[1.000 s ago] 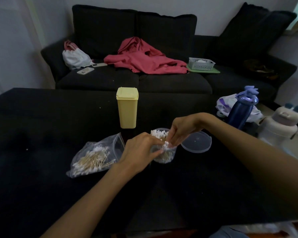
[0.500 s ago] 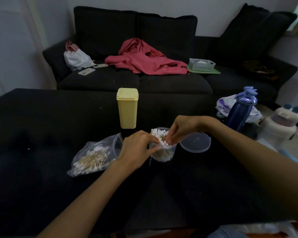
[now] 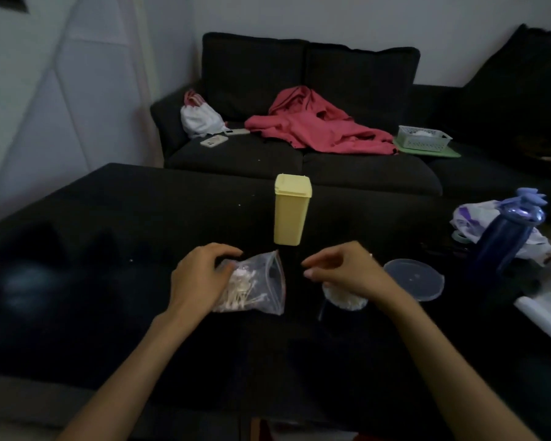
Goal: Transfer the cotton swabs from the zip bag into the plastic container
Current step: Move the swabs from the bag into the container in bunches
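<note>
A clear zip bag [image 3: 261, 281] with cotton swabs [image 3: 240, 289] inside lies on the dark table [image 3: 109, 249], its red-edged mouth facing right. My left hand [image 3: 201, 276] grips the bag's left side, fingers curled over its top. To the right stands the clear plastic container [image 3: 344, 301], filled with swabs and partly hidden under my right hand [image 3: 342, 272]. That hand hovers above it with loosely curled fingers and holds nothing visible.
The container's clear round lid [image 3: 414, 279] lies right of it. A tall yellow box [image 3: 291, 214] stands just behind the bag. A dark blue bottle [image 3: 506, 240] and a plastic bag [image 3: 477, 218] sit at the table's right edge. A sofa [image 3: 299, 167] lies beyond.
My left hand left the container and took hold of the zip bag. My right hand lifted off the swabs in the container. The view has shifted.
</note>
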{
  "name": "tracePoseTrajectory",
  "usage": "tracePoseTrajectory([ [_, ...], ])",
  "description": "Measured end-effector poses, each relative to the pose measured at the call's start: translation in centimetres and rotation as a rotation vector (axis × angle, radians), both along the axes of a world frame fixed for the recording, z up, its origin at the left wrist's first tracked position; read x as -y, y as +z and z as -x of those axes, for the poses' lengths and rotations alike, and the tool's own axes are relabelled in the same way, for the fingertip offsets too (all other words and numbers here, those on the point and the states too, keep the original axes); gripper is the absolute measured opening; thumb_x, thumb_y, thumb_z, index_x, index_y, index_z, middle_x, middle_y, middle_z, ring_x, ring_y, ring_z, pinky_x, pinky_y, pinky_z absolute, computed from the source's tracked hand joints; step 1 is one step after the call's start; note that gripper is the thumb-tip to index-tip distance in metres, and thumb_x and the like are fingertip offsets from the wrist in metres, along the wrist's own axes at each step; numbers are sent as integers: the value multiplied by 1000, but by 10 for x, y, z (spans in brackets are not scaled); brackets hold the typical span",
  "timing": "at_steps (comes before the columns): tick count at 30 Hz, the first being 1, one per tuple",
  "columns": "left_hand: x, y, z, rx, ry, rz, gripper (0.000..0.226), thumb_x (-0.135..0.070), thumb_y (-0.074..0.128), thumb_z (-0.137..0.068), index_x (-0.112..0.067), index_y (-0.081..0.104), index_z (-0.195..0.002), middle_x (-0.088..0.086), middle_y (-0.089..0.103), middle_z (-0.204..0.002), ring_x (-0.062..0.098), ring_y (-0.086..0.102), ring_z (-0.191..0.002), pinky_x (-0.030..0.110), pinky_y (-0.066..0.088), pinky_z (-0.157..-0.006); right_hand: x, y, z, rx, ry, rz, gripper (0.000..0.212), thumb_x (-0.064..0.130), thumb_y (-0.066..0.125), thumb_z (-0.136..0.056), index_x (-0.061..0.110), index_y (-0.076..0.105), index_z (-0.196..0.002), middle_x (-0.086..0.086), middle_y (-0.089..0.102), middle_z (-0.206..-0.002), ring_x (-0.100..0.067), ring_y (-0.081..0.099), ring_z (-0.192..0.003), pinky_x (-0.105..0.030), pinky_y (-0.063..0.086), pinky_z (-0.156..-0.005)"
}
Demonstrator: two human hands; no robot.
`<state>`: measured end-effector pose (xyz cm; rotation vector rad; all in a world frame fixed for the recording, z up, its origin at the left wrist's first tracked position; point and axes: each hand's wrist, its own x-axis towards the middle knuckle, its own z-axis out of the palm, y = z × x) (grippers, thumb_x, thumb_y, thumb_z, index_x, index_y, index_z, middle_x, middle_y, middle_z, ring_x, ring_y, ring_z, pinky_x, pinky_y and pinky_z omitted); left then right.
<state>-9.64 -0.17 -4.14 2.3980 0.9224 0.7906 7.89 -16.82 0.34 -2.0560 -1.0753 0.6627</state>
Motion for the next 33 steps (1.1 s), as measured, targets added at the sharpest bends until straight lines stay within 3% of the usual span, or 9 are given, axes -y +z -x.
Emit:
tracePoseTrajectory([
  [3,-12,-12,16,-51,86,63,30,-28,59,-91,-30,61,-121,-6,63,-121,12,58,-109,31,49,-82,-21,-35,24,14,-43,-52,24,20,65,-88,15,69,-111,-1,71,-102,-7,65,-89,-18,53,-74],
  [8,-19,-26,17,-286,90,270,73,-57,47,-91,-15,28,-147,2,43,-147,21,47,-128,39,43,-99,-38,-69,46,60,-25,-4,47,41,61,-88,16,57,-127,1,64,-118,-9,59,-104,-18,44,-86],
  [11,-19,-29,12,-325,18,365,88,-68,48,-83,-14,24,-149,4,43,-145,22,48,-127,39,44,-99,-42,-72,48,146,34,-13,26,28,67,-86,18,66,-110,1,68,-107,-6,60,-93,-17,46,-81],
  [14,-24,-31,7,-353,2,418,75,-67,55,-80,-19,45,-137,1,60,-123,18,60,-108,32,49,-84,-41,-61,39,29,58,-55,10,21,66,-87,19,72,-94,6,72,-90,-2,65,-84,-19,51,-79],
  [18,-30,-35,6,-330,-136,555,41,-55,61,-83,-15,70,-89,2,71,-89,18,68,-85,29,49,-73,-30,-44,29,-414,-49,-59,29,29,46,-98,12,70,-94,0,70,-80,-6,66,-72,-16,54,-67],
  [21,-29,-33,3,-285,-186,579,23,-41,63,-87,-20,71,-93,1,71,-93,17,67,-89,37,52,-86,-24,-46,27,-447,-75,18,23,17,50,-97,2,65,-104,-8,67,-81,-10,65,-66,-17,55,-64],
  [25,-24,-32,-1,-224,-257,614,19,-23,60,-90,-9,68,-102,14,68,-105,25,65,-98,43,49,-92,-24,-51,27,-352,-58,78,19,10,62,-89,-2,69,-103,-10,69,-79,-6,63,-57,-13,53,-57],
  [28,-20,-31,-2,-187,-303,666,22,-10,55,-93,-11,65,-113,10,67,-109,18,64,-99,30,51,-85,-26,-53,29,-286,-112,79,23,7,68,-84,-4,68,-104,-10,68,-75,-7,62,-54,-12,50,-52],
  [33,-17,-26,-2,-203,-345,720,27,1,46,-93,-14,63,-107,1,65,-96,6,61,-81,13,46,-65,-29,-50,37,-337,-52,95,24,14,75,-78,9,63,-99,-11,70,-82,-8,64,-64,-13,51,-55],
])
